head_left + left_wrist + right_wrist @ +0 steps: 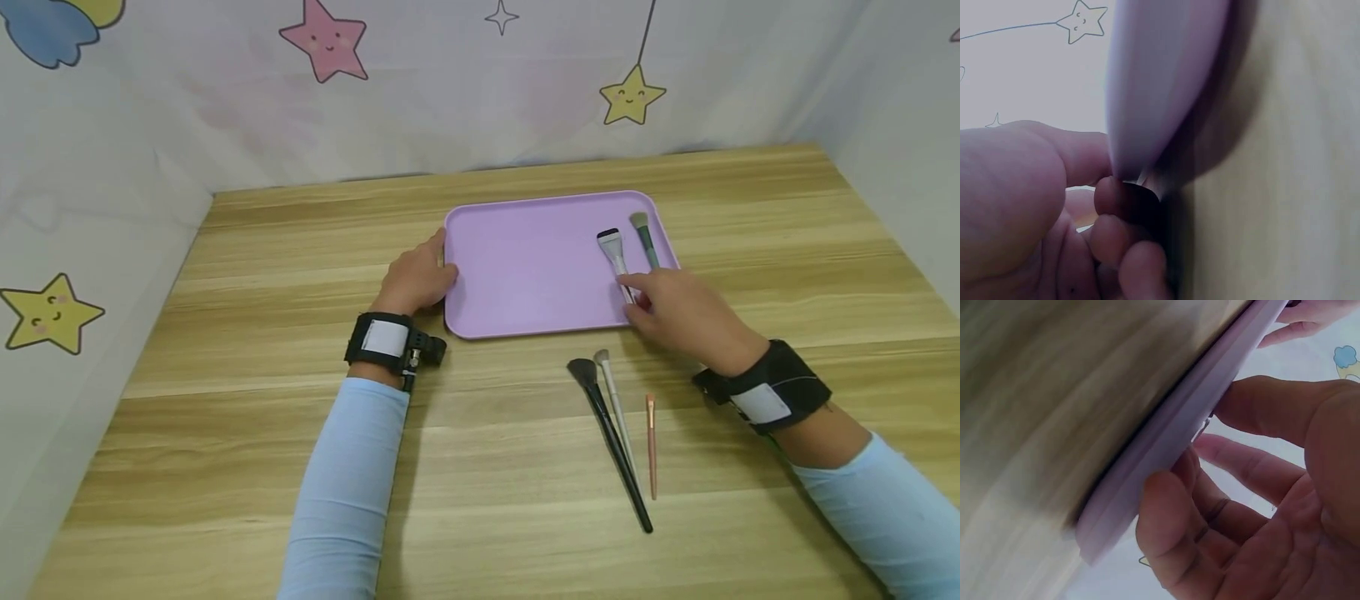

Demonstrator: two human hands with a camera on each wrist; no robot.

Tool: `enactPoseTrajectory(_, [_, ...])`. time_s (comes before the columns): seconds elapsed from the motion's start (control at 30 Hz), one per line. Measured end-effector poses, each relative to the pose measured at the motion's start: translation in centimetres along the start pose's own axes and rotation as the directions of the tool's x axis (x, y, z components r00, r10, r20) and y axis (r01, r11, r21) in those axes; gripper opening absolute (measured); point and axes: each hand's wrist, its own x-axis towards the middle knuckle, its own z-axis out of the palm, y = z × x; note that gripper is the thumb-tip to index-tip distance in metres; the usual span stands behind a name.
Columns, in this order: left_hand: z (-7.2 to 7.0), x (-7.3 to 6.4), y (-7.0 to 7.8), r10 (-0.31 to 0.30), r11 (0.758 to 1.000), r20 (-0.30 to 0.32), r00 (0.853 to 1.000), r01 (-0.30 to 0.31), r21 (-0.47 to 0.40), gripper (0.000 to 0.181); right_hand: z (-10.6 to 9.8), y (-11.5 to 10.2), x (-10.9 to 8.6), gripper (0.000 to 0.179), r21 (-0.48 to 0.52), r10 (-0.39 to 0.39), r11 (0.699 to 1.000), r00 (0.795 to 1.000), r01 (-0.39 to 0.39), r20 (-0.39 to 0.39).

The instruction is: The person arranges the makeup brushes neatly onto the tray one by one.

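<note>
A shallow purple tray (525, 267) lies on the wooden table. My left hand (414, 277) grips its left edge, thumb on the rim and fingertips curled beneath, as the left wrist view shows. Over the tray's right side, my right hand (688, 317) pinches the handle of a white flat-headed makeup brush (612, 245) between thumb and fingers. The head of that brush points to the back of the tray. Just right of it is a green-handled makeup brush (646, 240), its lower end hidden by my right hand. In the right wrist view, fingers overlap the tray's front edge (1122, 500).
In front of the tray, a long black makeup brush (611, 437) and a slim white one (617, 404) lie close together. A small pink brush (652, 454) is to their right. A patterned cloth backdrop (450, 108) rises behind the table (262, 417).
</note>
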Motion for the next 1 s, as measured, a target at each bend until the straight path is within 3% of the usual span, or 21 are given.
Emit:
enactPoseTrajectory(0.13, [0.0,0.0,0.0,0.001,1.0,-0.001,1.0,-0.001,-0.001,0.071,0.0,0.1,-0.1,0.041,0.004,0.009,1.0,1.0,-0.009,0.003])
enactPoseTrajectory(0.57, [0.0,0.0,0.0,0.004,1.0,-0.002,1.0,-0.004,0.007,0.07,0.2,-0.2,-0.4,0.038,-0.02,-0.074,0.997,0.997,0.073,-0.033])
enactPoseTrajectory(1.0, [-0.1,-0.1,0.0,0.003,1.0,0.005,1.0,-0.003,0.003,0.07,-2.1,-0.8,-1.5,0.048,0.007,0.012,1.0,1.0,-0.012,-0.002])
